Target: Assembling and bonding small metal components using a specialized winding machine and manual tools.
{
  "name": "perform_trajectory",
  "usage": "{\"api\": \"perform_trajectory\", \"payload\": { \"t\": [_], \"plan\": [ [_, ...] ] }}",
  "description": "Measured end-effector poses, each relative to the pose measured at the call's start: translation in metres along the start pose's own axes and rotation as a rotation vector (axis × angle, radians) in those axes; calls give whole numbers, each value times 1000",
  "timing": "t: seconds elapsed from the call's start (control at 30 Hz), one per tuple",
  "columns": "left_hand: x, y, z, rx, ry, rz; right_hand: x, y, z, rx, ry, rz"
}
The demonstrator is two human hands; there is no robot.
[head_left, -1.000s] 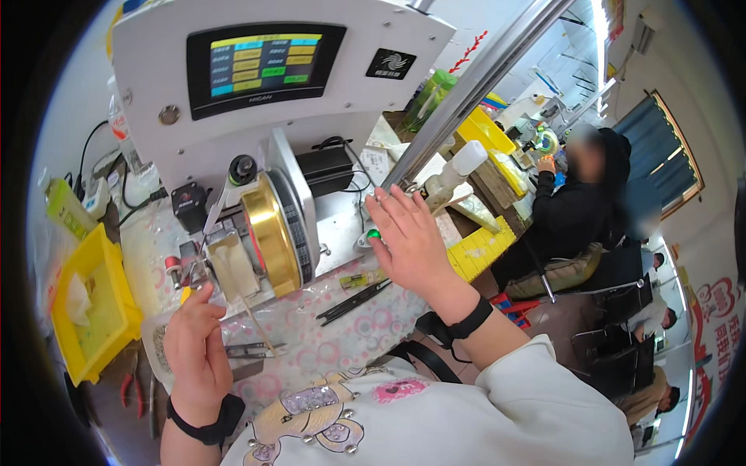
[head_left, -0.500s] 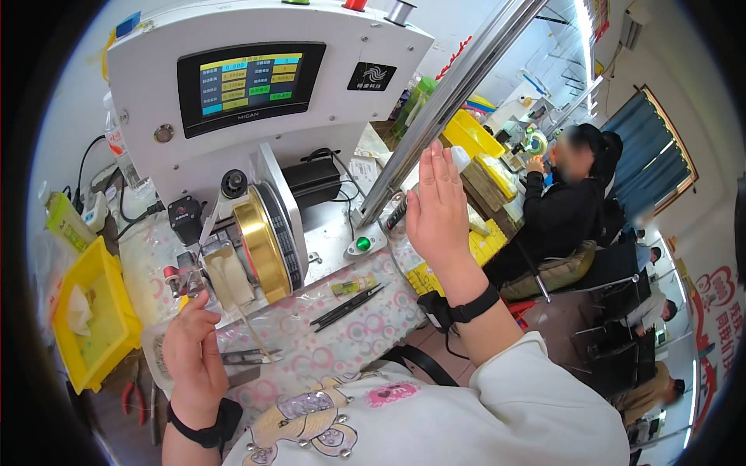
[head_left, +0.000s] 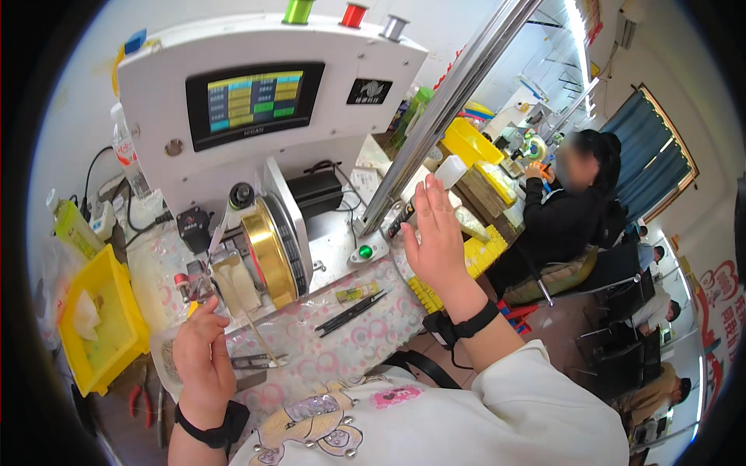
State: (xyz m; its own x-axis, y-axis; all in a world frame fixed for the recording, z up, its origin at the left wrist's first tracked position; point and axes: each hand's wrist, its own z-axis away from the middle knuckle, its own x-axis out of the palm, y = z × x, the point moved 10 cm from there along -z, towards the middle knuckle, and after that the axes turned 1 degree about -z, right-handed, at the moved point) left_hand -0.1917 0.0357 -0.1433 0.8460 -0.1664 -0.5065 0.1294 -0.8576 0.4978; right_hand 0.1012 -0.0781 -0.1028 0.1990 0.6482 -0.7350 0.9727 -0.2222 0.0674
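Observation:
My left hand [head_left: 203,353] is raised at the left front of a white bench machine [head_left: 256,167]. Its fingers are curled, with the index finger and thumb drawn together close under a small metal fixture with a red knob [head_left: 182,279]. Whatever lies between those fingertips is too small to make out. To its right are a pale block [head_left: 236,286] and a gold-coloured wheel [head_left: 268,256]. My right hand [head_left: 437,245] is held up flat, fingers stretched and holding nothing, to the right of a green round button [head_left: 365,252] on the machine's base.
Black tweezers [head_left: 350,313] and metal scissors [head_left: 260,360] lie on the patterned cloth [head_left: 318,353]. A yellow bin [head_left: 109,346] stands at left, red-handled pliers [head_left: 141,400] below it. A metal post [head_left: 443,116] rises by my right hand. A seated person [head_left: 571,206] works farther right.
My right hand has come down a little toward me, still flat. The left hand stays by the fixture, fingers curled as before. The whole view has shifted slightly.

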Motion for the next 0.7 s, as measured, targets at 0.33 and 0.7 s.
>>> {"api": "perform_trajectory", "payload": {
  "t": [0.33, 0.7],
  "plan": [
    [-11, 10, 2, 31, 56, -30, -20, 67, -67, 413, 243, -1056],
    [-13, 7, 1, 44, 94, -12, 9, 85, -62, 615, 184, -1266]
  ]
}}
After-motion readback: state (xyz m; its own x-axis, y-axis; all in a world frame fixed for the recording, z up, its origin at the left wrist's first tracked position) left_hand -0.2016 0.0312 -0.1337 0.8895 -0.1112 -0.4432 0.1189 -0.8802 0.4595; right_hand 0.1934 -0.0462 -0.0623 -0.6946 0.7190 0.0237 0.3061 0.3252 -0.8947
